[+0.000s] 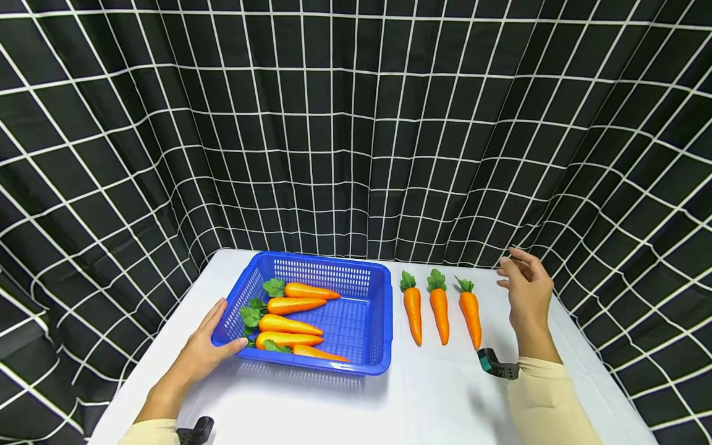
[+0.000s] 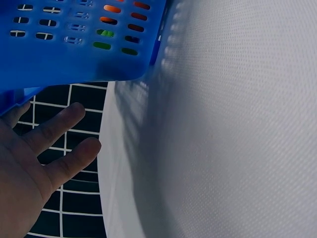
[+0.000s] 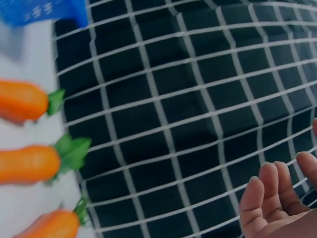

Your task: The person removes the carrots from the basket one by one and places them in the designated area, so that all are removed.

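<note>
Three carrots [image 1: 440,314] lie near the right hand [image 1: 529,293], its loosely curled grip empty; the left hand [image 1: 203,352], fingers apart, touches the basket [image 1: 385,321].

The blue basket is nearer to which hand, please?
Left. The left hand touches the left end of the blue basket; the right hand is apart, right of the three loose carrots.

Black cloth [image 1: 356,136] (white-gridded), white table [image 1: 311,414]
</note>
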The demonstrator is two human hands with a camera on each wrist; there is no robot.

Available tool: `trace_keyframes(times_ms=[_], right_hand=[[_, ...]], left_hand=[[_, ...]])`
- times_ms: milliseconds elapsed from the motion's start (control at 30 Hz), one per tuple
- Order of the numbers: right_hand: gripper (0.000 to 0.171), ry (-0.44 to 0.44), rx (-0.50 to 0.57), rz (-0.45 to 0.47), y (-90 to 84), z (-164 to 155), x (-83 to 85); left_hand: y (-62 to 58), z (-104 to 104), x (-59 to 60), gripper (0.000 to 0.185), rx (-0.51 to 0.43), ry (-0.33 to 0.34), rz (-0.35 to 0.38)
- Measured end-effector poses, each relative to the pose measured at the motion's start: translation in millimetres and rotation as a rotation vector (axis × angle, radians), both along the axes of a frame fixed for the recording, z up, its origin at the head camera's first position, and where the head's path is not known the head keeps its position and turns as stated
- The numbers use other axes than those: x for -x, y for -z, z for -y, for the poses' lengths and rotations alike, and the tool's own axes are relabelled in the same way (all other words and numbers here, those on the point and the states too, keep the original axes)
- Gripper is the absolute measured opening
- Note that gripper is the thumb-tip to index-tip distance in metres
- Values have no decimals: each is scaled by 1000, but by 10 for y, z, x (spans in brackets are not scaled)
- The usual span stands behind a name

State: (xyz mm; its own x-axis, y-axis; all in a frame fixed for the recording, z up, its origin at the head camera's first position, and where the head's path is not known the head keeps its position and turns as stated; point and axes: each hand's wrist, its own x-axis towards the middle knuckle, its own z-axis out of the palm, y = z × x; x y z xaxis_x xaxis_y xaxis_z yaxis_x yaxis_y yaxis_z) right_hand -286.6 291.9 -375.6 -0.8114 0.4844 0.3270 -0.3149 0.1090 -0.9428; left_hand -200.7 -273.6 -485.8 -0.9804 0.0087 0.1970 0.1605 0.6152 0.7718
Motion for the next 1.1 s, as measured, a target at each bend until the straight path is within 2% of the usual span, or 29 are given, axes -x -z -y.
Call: trace_keyframes(times_ms=[133, 367, 633, 867, 1100], right_hand=[[32, -68, 74, -138, -153, 112, -96], [30, -161, 111, -325, -336, 291, -219], [29, -250, 209, -384, -409, 460, -262], [29, -323, 214, -396, -490, 666, -297], [29, -430, 272, -419, -583, 898, -288]], left_hand=[[-10, 6, 5, 100, 8, -2, 4], [-47, -14, 3, 100, 16, 6, 1], [-75, -21, -10, 99, 7, 6, -2], [-86, -27, -5, 99, -6, 11, 0], [-71, -23, -1, 99, -8, 11, 2]])
